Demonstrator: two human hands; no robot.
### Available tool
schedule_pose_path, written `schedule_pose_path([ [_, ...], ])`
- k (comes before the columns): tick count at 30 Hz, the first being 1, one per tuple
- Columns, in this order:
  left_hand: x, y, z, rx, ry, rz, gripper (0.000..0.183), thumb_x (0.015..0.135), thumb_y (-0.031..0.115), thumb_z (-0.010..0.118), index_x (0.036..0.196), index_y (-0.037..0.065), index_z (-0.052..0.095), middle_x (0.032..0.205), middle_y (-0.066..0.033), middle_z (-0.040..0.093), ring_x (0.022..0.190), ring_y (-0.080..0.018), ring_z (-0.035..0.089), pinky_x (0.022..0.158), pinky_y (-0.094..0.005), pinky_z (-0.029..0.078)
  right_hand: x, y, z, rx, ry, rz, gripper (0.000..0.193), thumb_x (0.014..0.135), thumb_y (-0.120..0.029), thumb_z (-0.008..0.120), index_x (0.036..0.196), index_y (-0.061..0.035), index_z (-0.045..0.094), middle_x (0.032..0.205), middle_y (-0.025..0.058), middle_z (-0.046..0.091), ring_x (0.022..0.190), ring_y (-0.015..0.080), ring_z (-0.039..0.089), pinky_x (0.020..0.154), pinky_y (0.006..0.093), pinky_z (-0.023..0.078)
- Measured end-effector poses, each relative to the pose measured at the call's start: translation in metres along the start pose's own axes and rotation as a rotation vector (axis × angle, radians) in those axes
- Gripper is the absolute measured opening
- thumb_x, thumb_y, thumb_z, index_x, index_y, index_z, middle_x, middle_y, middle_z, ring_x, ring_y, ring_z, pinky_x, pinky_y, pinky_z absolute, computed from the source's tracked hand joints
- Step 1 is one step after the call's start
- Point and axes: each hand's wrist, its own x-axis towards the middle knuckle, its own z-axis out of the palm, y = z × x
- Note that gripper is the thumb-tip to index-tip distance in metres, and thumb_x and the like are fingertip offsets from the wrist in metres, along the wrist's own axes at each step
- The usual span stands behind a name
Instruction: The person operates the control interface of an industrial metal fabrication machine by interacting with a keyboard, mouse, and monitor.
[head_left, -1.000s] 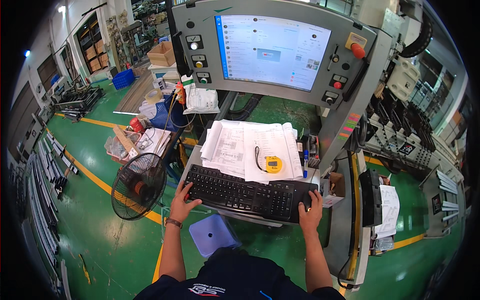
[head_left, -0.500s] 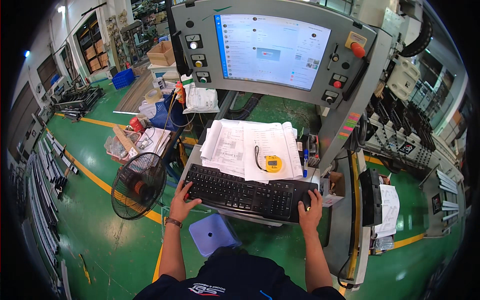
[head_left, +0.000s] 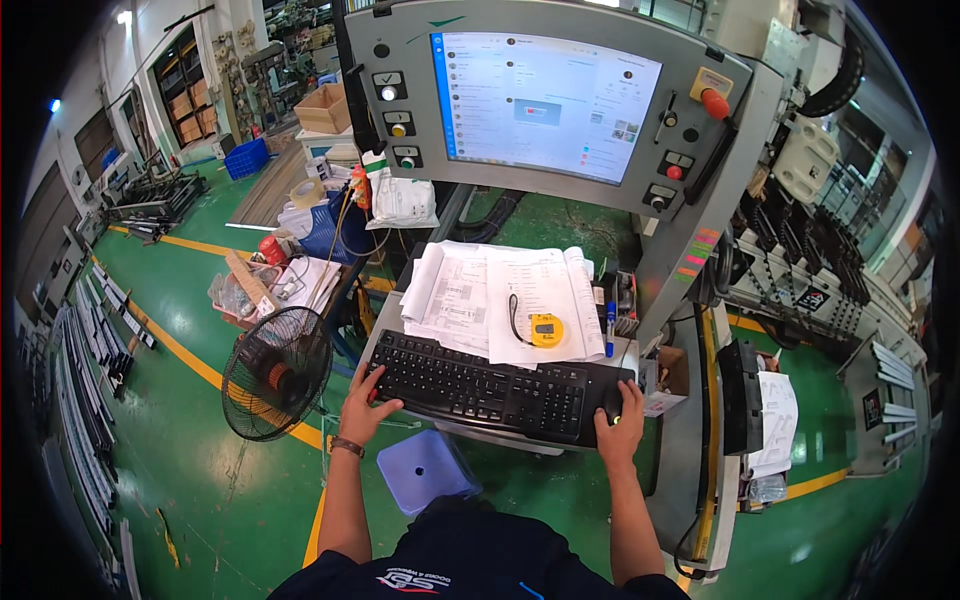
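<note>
My left hand (head_left: 364,407) is at the left end of a black keyboard (head_left: 480,385), its fingers apart and holding nothing. At the keyboard's right end my right hand (head_left: 619,425) curls around a dark computer mouse (head_left: 613,397), which the fingers partly hide. Behind the keyboard lie open printed sheets with drawings (head_left: 450,295). A yellow tape measure (head_left: 546,330) with a black strap rests on them. To their right is a blue marker (head_left: 611,325). Above, a lit screen (head_left: 545,105) in a grey control panel shows a list and a message window.
A black fan (head_left: 277,374) stands left of my left arm. A blue stool (head_left: 425,470) is below the keyboard shelf. The panel carries buttons and a red knob (head_left: 715,103). A cardboard box (head_left: 668,375) sits right of the mouse. Metal bars (head_left: 85,400) lie on the floor far left.
</note>
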Motion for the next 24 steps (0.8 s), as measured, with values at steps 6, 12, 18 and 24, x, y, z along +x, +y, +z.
schedule_pose_path([
  [6,0.000,-0.001,0.000,-0.021,0.010,0.005,0.088,0.081,0.029,0.103,0.160,0.013,0.067,0.181,-0.0231,0.041,0.152,-0.0355,0.060,0.116,-0.0415,0.057,0.002,-0.002,0.005,-0.037,0.018,0.093,0.066,0.095,-0.014,0.082,0.156,-0.0005,0.059,0.165,0.0260,0.052,0.151,0.0485,0.052,0.126,0.0541,0.044],
  [12,0.001,-0.007,0.003,-0.041,0.028,0.009,0.088,0.079,0.025,0.104,0.159,0.013,0.068,0.181,-0.0213,0.042,0.148,-0.0325,0.064,0.113,-0.0401,0.058,0.001,-0.001,0.004,-0.043,0.020,0.100,0.063,0.100,-0.016,0.081,0.156,0.0003,0.058,0.168,0.0267,0.049,0.154,0.0492,0.049,0.127,0.0546,0.042],
  [18,-0.001,0.003,-0.001,0.027,-0.020,-0.029,0.092,0.081,0.031,0.103,0.162,0.012,0.064,0.183,-0.0204,0.039,0.151,-0.0307,0.061,0.117,-0.0408,0.055,0.000,0.002,0.006,-0.082,0.052,0.090,0.059,0.102,-0.017,0.080,0.155,-0.0001,0.059,0.167,0.0271,0.050,0.153,0.0496,0.051,0.127,0.0535,0.043],
  [24,0.001,0.002,0.000,-0.002,-0.015,-0.021,0.092,0.081,0.029,0.103,0.162,0.010,0.064,0.183,-0.0209,0.039,0.152,-0.0320,0.061,0.118,-0.0410,0.055,0.003,0.002,0.007,-0.090,0.044,0.113,0.059,0.104,-0.020,0.080,0.156,0.0002,0.058,0.168,0.0281,0.049,0.155,0.0499,0.048,0.128,0.0538,0.042],
])
